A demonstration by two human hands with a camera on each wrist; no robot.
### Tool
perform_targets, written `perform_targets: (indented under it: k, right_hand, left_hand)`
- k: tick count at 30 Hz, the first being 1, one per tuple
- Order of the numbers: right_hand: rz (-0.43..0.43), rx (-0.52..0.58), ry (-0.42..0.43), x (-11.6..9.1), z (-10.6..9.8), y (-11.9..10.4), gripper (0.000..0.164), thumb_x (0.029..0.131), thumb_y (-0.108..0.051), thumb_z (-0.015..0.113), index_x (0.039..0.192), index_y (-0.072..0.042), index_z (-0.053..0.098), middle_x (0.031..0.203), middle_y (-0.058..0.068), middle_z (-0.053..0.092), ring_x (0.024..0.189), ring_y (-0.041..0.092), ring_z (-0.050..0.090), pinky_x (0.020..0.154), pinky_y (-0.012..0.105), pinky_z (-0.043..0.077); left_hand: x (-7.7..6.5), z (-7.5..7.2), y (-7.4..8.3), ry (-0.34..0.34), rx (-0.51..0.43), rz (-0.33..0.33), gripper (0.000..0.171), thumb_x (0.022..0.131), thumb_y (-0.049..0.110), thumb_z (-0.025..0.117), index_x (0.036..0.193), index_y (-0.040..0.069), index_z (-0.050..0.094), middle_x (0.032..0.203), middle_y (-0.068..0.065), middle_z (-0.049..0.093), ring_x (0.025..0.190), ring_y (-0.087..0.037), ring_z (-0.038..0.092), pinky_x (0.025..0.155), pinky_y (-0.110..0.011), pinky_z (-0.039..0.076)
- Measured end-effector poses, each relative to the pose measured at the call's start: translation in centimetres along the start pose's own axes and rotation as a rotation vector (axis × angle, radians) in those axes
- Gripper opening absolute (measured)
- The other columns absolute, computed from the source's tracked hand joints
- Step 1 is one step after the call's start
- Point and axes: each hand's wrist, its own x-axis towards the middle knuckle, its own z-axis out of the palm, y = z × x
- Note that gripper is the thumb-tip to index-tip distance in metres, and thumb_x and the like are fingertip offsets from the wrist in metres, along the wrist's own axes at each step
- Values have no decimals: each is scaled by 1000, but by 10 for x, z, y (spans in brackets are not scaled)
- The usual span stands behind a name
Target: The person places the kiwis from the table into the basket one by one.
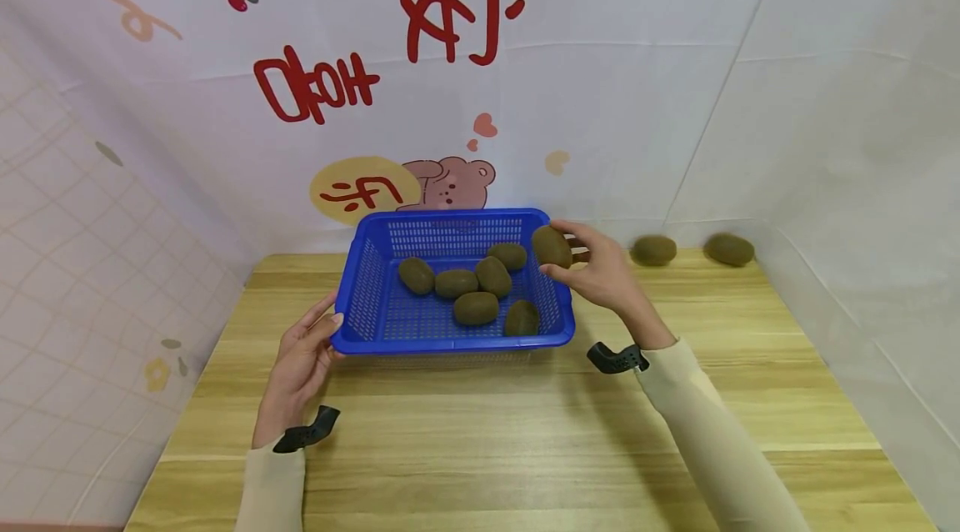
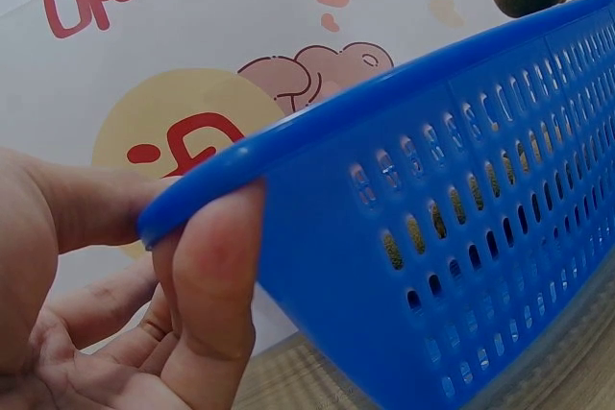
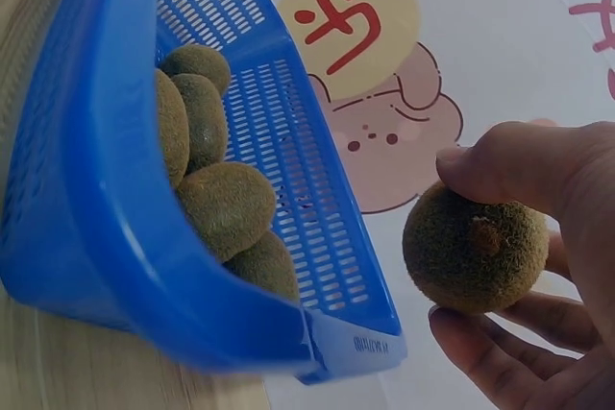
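Observation:
A blue plastic basket (image 1: 442,345) with slotted walls holds several brown fuzzy kiwis (image 1: 476,308). At the basket's front left corner, my left hand (image 1: 302,357) pinches the rim between thumb and fingers, as the left wrist view shows close up. My right hand (image 1: 603,272) grips one kiwi (image 1: 552,248) between thumb and fingertips, beside and above the basket's right rim. In the right wrist view the held kiwi (image 3: 476,247) is end-on and apart from the basket. Some kiwis are partly hidden by the basket wall there.
Two more kiwis lie along the back of the wood-grain table (image 1: 480,440), one nearer (image 1: 654,250) and one farther right (image 1: 729,249). A white printed cloth (image 1: 615,98) hangs right behind the basket, with cloth on both sides too.

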Motion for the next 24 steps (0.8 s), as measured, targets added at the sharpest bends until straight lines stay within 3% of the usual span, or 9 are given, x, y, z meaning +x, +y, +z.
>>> perform_targets:
  k: [8, 16, 24]
  right_hand:
    - [1, 14, -28, 3, 7, -3, 69, 87, -25, 84, 148, -14, 54, 147, 12, 58, 117, 37, 66, 97, 52, 58]
    - [14, 47, -69, 2, 10, 1, 69, 91, -28, 81, 150, -10, 51, 153, 16, 53, 129, 40, 61, 100, 52, 57]
    - [-31, -28, -44, -2, 3, 5, 70, 89, -33, 81, 150, -15, 52, 153, 12, 52, 135, 37, 54, 105, 52, 53]
  left_hand:
    - [0, 0, -1, -17, 41, 9, 60, 104, 7, 58, 158, 7, 33, 103, -1, 75, 80, -11, 73, 61, -21, 60]
    - [-1, 1, -1, -19, 48, 22, 53, 105, 6, 56, 155, 8, 38, 102, -1, 74, 79, -10, 72, 61, -20, 60]
    - [-1, 1, -1, -1, 43, 26, 52, 105, 6, 57, 154, 9, 40, 102, -1, 74, 79, -10, 72, 60, -20, 60]
